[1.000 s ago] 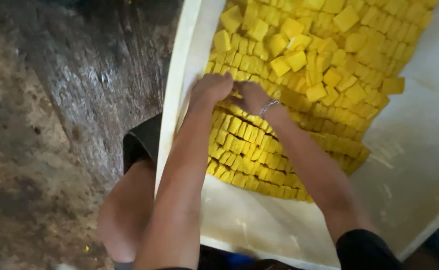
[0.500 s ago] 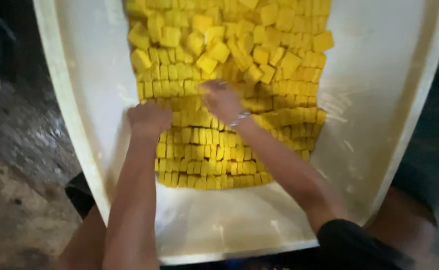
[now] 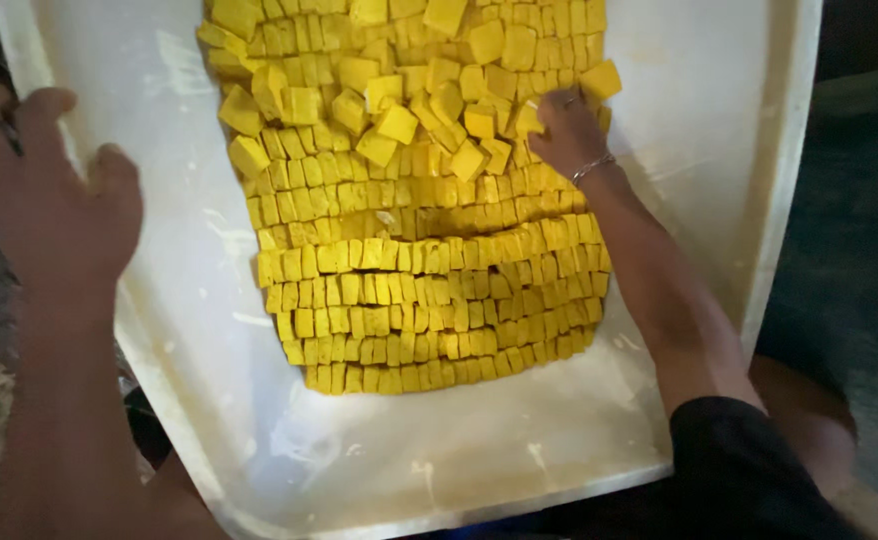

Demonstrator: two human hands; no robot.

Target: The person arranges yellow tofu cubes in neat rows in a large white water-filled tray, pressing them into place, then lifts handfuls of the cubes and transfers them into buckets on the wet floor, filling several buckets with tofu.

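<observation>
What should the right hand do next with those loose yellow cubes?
Probably sweep the jumbled yellow cubes beside the right hand down into line: they lie tilted and scattered, while the rows nearer the person are tidy. The left hand rests at the white plastic tray edge.

food workshop | big white tray [image 3: 719, 200] | rows of yellow cubes [image 3: 409, 290]
</observation>
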